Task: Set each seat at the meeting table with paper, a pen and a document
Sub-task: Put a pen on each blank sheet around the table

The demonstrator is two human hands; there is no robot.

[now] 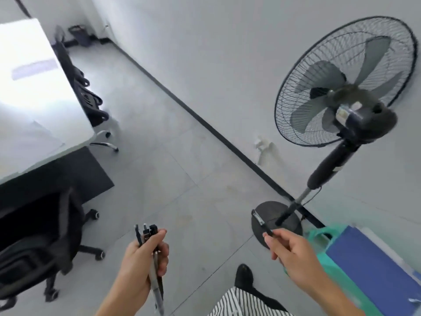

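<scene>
Left hand (141, 258) is clamped round a bundle of pens (149, 236), clip ends up, over the floor well right of the meeting table (34, 87). Right hand (293, 254) pinches a single pen (262, 221), farther right of the table. A black office chair (34, 247) sits at the table's near end. A standing fan (341, 87) and a blue folder (373, 270) in a green bag (319, 233) are far right of the table, by the wall.

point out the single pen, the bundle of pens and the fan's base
single pen (262, 222): head view, on the middle of its dark barrel.
bundle of pens (148, 234): head view, on the clip ends that stick up.
fan base (273, 209): head view, on the bare top of the round disc.
</scene>
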